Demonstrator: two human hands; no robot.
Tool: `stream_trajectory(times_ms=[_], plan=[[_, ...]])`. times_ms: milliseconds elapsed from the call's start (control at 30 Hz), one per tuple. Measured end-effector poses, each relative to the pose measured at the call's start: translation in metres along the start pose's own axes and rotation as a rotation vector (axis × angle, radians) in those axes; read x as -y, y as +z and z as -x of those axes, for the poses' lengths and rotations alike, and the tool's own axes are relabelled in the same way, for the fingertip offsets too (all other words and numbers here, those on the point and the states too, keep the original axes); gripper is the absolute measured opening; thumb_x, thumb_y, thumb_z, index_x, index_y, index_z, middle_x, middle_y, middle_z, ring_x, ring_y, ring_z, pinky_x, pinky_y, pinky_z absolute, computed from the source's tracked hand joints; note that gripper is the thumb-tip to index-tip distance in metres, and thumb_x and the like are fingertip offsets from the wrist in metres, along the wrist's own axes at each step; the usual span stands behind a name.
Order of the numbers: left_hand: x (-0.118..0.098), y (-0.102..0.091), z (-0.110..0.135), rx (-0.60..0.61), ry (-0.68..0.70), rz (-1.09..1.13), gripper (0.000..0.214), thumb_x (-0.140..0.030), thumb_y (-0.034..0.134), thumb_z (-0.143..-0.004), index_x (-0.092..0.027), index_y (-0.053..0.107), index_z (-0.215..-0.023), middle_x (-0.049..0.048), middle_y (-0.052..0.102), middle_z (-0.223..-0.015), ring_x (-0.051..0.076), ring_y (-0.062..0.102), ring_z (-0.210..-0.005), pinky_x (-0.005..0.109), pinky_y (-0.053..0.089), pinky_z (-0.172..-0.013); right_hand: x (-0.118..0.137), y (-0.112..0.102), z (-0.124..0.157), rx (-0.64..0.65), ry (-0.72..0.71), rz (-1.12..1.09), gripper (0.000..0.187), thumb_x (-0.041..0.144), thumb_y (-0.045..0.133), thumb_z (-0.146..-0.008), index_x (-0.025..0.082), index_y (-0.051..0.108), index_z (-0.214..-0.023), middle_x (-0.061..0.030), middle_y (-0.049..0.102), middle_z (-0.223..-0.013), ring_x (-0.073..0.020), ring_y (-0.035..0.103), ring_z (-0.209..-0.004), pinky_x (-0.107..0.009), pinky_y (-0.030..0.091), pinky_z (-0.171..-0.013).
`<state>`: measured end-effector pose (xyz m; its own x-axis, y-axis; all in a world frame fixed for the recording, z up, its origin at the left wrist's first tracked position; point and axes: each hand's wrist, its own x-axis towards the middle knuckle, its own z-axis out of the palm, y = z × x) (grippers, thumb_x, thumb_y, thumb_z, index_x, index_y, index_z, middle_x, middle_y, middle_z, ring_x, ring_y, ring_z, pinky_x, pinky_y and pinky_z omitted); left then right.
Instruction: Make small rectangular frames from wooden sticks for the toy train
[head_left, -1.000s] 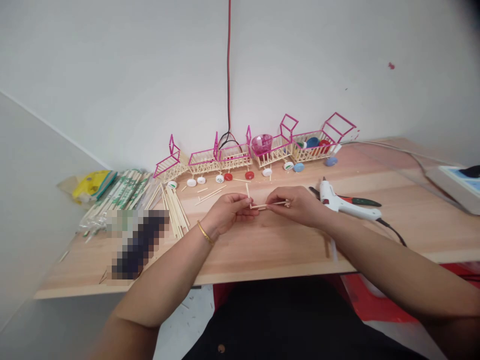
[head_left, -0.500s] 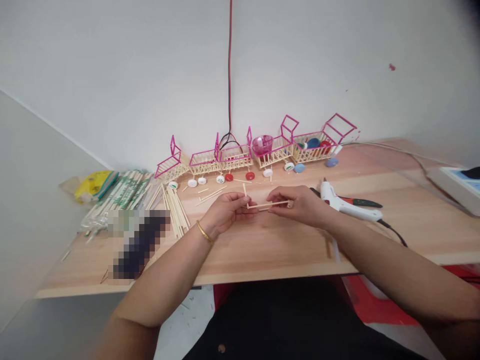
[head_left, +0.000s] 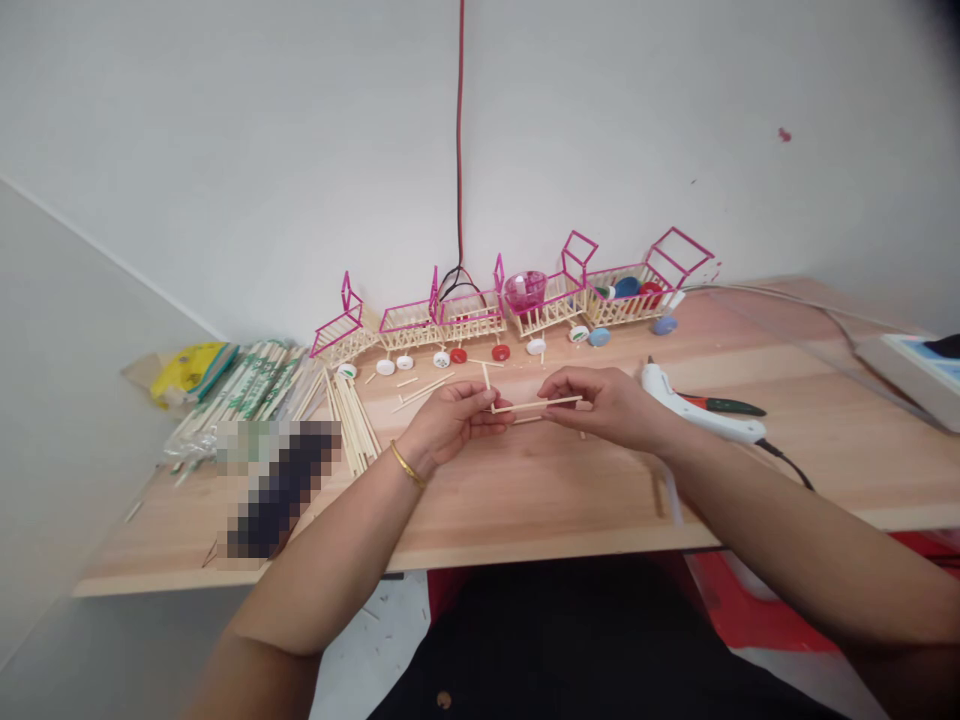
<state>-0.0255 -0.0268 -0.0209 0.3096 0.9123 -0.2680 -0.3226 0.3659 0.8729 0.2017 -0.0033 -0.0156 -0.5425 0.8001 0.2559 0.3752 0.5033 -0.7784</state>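
Note:
Over the middle of the table, both of my hands hold thin pale wooden sticks [head_left: 529, 406] joined in an L shape. My left hand [head_left: 456, 415] pinches the corner, where a short stick [head_left: 487, 378] points up and away. Toward the other end of the long stick, my right hand [head_left: 589, 400] is closed, thumb and fingers around it. Part of another stick shows just under the long one; whether it is joined to it I cannot tell. A white glue gun [head_left: 694, 408] lies to the right of my right hand.
Along the wall stands a row of stick-built carts [head_left: 469, 312] with pink rims and bottle-cap wheels. Loose sticks [head_left: 352, 425] and bagged sticks [head_left: 244, 390] lie left, near a yellow packet [head_left: 191, 372]. Pliers [head_left: 724, 405] sit behind the glue gun; a white power strip [head_left: 919, 365] is far right.
My right hand has risen slightly and its fingers have shifted on the long stick, whose right end now sits a little higher. My left hand keeps hold of the corner.

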Motion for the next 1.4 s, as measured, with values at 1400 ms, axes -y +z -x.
stream_trajectory(times_ms=[1400], plan=[[-0.005,-0.009,0.003,0.094,-0.173,-0.132,0.013,-0.018,0.067,-0.074,-0.010,0.060,-0.081,0.0084,0.067,-0.075,0.018,0.068,-0.064,0.026,0.054,-0.058,0.003,-0.018,-0.011,0.189,-0.047,0.547,0.019,0.028,0.050,-0.081,0.021,0.067,-0.080,-0.0050,0.068,-0.079,-0.0190,0.059,-0.070,-0.029,0.040,-0.063]])
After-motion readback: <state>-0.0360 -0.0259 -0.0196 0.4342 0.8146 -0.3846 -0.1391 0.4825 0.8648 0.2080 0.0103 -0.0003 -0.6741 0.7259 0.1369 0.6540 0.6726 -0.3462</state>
